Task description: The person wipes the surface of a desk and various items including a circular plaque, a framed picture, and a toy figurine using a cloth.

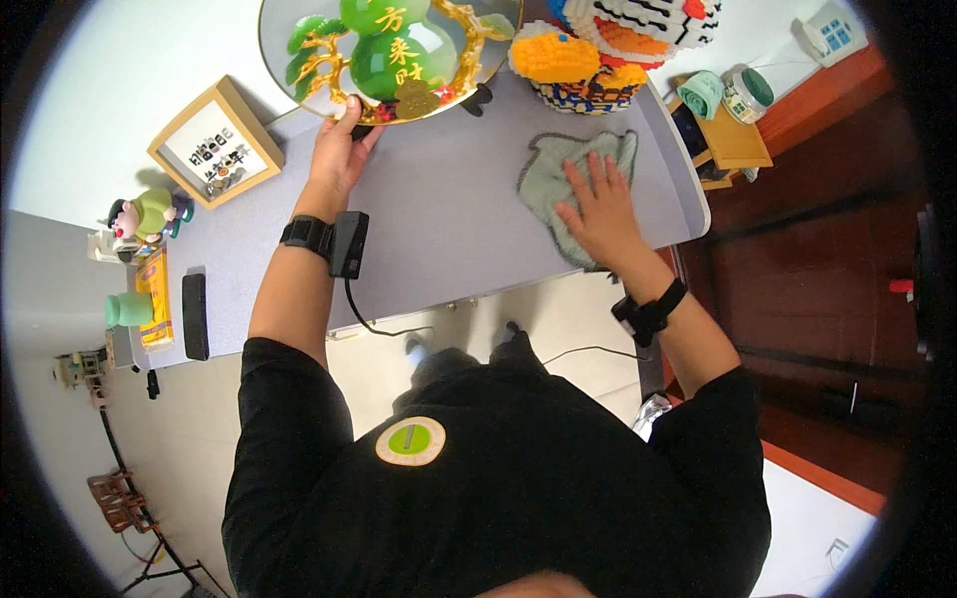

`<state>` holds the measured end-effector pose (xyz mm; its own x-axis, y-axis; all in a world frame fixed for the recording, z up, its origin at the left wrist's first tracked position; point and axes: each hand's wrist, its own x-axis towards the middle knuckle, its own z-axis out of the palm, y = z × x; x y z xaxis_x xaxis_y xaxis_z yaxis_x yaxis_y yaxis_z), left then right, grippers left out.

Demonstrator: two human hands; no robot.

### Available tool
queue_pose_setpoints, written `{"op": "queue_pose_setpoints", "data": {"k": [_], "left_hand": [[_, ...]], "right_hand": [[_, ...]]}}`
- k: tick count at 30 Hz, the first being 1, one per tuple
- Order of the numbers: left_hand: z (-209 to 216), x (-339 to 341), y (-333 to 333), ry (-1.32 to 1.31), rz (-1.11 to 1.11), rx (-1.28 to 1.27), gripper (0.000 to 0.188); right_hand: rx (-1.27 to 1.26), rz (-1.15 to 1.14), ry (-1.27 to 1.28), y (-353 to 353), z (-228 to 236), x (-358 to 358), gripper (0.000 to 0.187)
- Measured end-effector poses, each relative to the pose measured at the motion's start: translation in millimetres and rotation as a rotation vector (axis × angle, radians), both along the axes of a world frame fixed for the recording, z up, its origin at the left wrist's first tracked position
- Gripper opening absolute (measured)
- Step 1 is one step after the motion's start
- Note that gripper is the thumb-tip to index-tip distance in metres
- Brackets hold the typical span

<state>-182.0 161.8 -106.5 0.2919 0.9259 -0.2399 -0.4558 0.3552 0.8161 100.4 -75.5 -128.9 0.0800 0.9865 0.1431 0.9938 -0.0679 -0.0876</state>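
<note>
My left hand (342, 151) grips the lower rim of a round decorative plate (478, 80), thumb in front and the other fingers partly hidden behind it. Green gourd shapes, golden branches and a gold coin decorate the plate, whose top is cut off by the view. A small dark stand foot (480, 100) shows below its rim. On the right part of the desk (439, 209), my right hand (604, 214) lies flat with fingers spread on a grey-green cloth (550, 164).
A colourful building-block figure (588, 80) stands behind the cloth. To the left are a wood-framed picture (254, 135), a cartoon figurine (155, 217), a black oblong case (195, 316) and a green cup (130, 309). A small wooden shelf (736, 140) with a jar (744, 100) adjoins the desk's right end.
</note>
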Motion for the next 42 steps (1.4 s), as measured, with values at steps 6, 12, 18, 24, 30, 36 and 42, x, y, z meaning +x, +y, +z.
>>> {"op": "queue_pose_setpoints", "data": {"k": [6,12,18,24,30,36,42], "left_hand": [[-2,7,2,0.1,-0.086,0.035,0.049],[21,-33,-33,0.236,-0.186,0.106,0.062],[34,-135,-42,0.336,-0.212,0.21,0.042],[29,-187,-59,0.319,-0.073,0.215,0.032],[33,-251,-91,0.506,0.015,0.335,0.028],[32,-288,-112,0.574,0.126,0.271,0.031],[37,-247,-90,0.598,-0.001,0.327,0.032]], "right_hand": [[0.038,0.02,0.022,-2,3,-65,0.063],[0.06,0.02,-0.007,16,-3,-121,0.065],[0.075,0.156,0.045,65,-12,-221,0.066],[0.006,0.491,0.222,80,-13,-335,0.065],[-0.023,0.349,0.083,70,-12,-241,0.058],[0.044,-0.1,-0.057,49,-27,-109,0.059],[-0.006,0.224,-0.097,90,-17,-196,0.065]]}}
